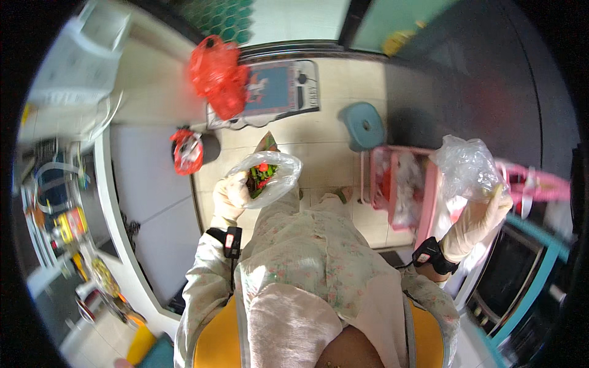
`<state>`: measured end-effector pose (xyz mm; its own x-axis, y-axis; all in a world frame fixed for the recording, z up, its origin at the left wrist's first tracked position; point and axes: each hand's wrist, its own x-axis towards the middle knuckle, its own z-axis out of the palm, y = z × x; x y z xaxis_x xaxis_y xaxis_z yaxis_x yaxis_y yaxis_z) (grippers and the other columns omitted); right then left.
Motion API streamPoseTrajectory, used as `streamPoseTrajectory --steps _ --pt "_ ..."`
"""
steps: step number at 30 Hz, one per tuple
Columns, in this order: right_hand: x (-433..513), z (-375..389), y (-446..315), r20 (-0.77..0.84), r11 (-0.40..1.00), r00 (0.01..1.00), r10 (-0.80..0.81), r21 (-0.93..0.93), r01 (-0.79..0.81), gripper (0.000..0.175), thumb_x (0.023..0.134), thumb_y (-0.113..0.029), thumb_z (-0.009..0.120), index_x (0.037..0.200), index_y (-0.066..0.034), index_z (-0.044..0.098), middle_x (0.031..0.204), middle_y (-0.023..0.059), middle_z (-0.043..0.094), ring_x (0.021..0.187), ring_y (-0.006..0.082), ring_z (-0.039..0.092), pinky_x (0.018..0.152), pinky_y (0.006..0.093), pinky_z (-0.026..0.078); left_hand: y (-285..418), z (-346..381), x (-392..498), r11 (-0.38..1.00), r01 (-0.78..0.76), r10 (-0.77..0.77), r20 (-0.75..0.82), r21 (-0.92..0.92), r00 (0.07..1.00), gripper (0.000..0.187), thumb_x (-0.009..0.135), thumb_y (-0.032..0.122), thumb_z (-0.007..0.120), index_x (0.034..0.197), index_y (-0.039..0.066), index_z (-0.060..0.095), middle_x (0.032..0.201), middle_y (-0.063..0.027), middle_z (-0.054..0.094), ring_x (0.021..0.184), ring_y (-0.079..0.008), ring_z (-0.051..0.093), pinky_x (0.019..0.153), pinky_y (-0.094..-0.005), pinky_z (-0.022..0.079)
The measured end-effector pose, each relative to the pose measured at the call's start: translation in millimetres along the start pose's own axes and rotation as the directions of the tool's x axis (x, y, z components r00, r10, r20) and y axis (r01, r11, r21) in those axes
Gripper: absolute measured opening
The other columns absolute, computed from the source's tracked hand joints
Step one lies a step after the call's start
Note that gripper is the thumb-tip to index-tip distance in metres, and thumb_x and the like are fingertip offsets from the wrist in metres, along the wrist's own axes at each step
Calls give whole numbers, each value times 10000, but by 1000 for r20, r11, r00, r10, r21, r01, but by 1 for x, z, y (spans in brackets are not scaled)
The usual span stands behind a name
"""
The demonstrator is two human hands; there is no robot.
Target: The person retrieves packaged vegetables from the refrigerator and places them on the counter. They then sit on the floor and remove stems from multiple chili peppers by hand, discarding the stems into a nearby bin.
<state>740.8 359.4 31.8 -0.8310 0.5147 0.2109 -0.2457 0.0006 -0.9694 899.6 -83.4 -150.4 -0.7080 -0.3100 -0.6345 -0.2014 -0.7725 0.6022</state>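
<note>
My left hand (pixel 231 195), in a pale glove, grips the rim of a clear plastic bag (pixel 289 170) in front of my body. The bag's mouth faces up and shows chopped green and red peppers (pixel 263 177) inside. Out to the right, my right hand (pixel 483 216), gloved too, is at the lower edge of a crumpled clear plastic bag (pixel 467 165), above a pink shelf rack. The fingers seem to pinch that bag, whose contents cannot be made out.
A blue stool (pixel 363 126) stands beside the pink rack (pixel 430 198). Red plastic bags (pixel 218 76) lie by a mat (pixel 271 89). A lined bin (pixel 210 148) is at the left, near a grey-topped counter (pixel 154 198). A black-fronted oven (pixel 506 271) stands at the right.
</note>
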Motion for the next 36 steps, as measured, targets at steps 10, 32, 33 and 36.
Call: streamPoseTrajectory --steps 10,32,33,36 --pt "-27 278 137 818 918 436 374 -262 -297 254 858 14 667 757 -114 472 742 -72 451 658 33 402 605 173 344 2 -96 9 797 -57 -28 -131 -601 991 172 896 51 530 991 -45 636 678 8 576 481 -88 478 433 -217 367" --pt "-190 492 383 680 786 -421 601 -598 157 200 832 24 684 791 -69 511 748 -51 504 702 47 469 636 210 452 -133 -163 173 479 -650 -8 -744 -590 668 270 903 208 553 1086 34 648 849 -17 648 650 -155 556 575 -280 456" --pt "-202 479 401 686 805 -450 572 -574 147 200 835 27 679 794 -69 508 757 -49 505 705 47 471 636 213 454 -145 -175 179 476 -643 16 -725 -600 689 267 917 220 533 1075 39 651 855 -12 656 681 -164 581 588 -293 475" --pt "-231 438 456 693 856 -512 507 -472 210 190 857 33 645 798 -71 498 780 -39 497 704 61 478 636 225 460 -188 -218 214 470 -663 79 -720 -583 690 234 924 221 537 1062 78 660 894 -20 672 746 -164 612 688 -293 491"
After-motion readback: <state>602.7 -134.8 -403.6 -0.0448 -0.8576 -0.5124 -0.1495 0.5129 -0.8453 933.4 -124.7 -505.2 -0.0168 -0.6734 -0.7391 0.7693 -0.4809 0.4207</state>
